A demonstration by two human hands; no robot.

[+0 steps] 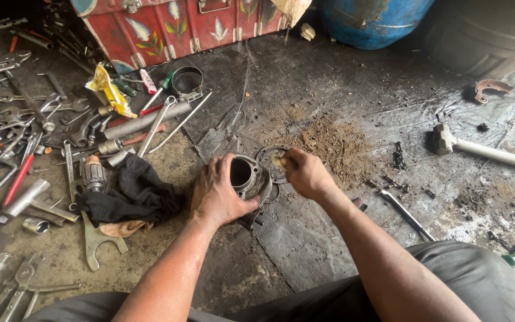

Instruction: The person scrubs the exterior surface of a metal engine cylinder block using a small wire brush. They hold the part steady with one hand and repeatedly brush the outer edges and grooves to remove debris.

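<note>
Cylinder: finned metal engine cylinder sits on the greasy dark floor sheet, bore facing up, just beside a black rag.
Left hand: wrapped around the cylinder's outer wall, steadying it.
Right hand: pinched shut on a small pale piece at the rim.
Handling: looks heavy, rigid, oily; fins thin, likely sharp.
Grip: best around the barrel body, as the left hand has it.
</note>
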